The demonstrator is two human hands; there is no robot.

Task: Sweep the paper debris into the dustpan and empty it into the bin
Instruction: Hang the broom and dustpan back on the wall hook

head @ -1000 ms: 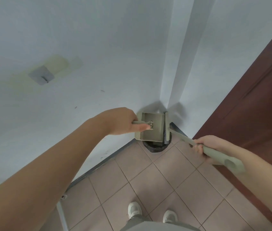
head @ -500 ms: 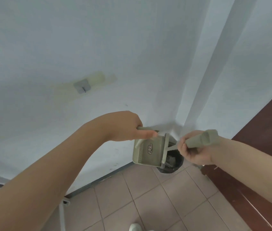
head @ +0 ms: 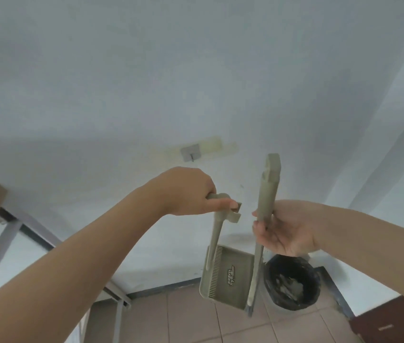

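My left hand (head: 191, 191) grips the top of the olive-green dustpan's handle. The dustpan (head: 230, 278) hangs upright below it, above the floor and left of the bin. My right hand (head: 282, 229) holds the matching brush (head: 265, 194) by the middle of its long handle, which stands nearly vertical right beside the dustpan. The brush head reaches down along the pan's right edge. The round bin (head: 292, 283) with a black liner sits in the wall corner, pale paper scraps showing inside it.
A grey hook plate (head: 191, 152) is stuck on the white wall above my hands. Metal table legs (head: 119, 315) stand at the lower left, a dark red door (head: 391, 320) at the lower right. Tan floor tiles (head: 196, 320) lie below the dustpan.
Both hands have risen and the view has tilted up. The dustpan has swung from over the bin to hang upright left of it. The brush has turned from slanting to nearly vertical.
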